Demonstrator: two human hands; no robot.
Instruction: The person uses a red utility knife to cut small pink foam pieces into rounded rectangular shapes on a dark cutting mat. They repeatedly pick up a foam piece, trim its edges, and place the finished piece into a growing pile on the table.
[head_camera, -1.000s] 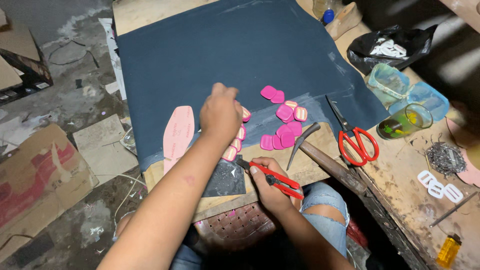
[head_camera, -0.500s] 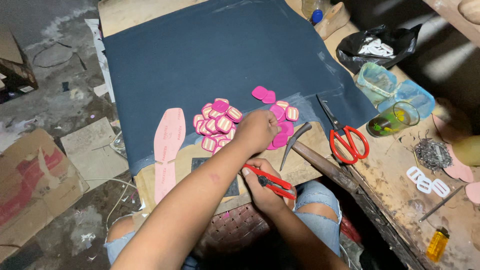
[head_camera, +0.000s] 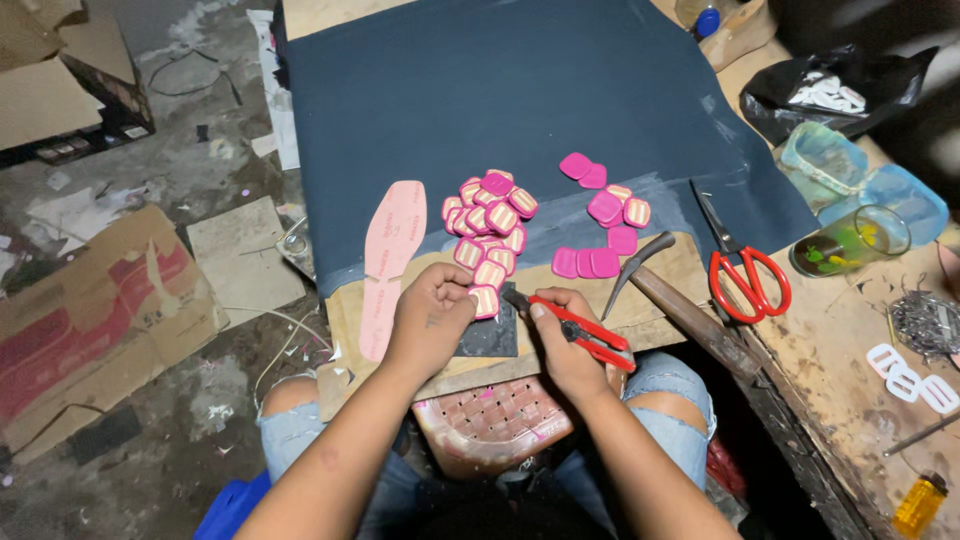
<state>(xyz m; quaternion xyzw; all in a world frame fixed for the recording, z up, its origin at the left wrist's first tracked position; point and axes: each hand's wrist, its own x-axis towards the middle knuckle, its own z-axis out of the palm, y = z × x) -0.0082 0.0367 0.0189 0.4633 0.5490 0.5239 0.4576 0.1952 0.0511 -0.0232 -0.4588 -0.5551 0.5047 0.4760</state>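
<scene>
1. A dark blue sheet (head_camera: 520, 110) covers most of the workbench (head_camera: 830, 330), and its near edge lies over a wooden board (head_camera: 660, 285).
2. A long pink insole (head_camera: 388, 255) lies at the left edge of the sheet, flat and untouched.
3. A pile of pink pieces (head_camera: 490, 225) sits near the sheet's edge, with a smaller loose group (head_camera: 603, 225) to its right, well apart from the hands.
4. Red scissors (head_camera: 742, 270) and a hammer (head_camera: 650, 275) rest to the right, unused.
5. The left hand (head_camera: 432, 318) is curled knuckles-up, fingertips pressing one pink piece (head_camera: 486, 300) at the near end of the pile onto a small dark block (head_camera: 490, 338).
6. The right hand (head_camera: 568, 345) is closed around the red handles of pliers (head_camera: 570, 325), whose nose points left toward that piece; I cannot tell for sure whether the tip touches it.
7. The step in hand looks like working one piece with the pliers. The next move calls for a steady hold from the left hand and a fine, short squeeze from the right.
</scene>
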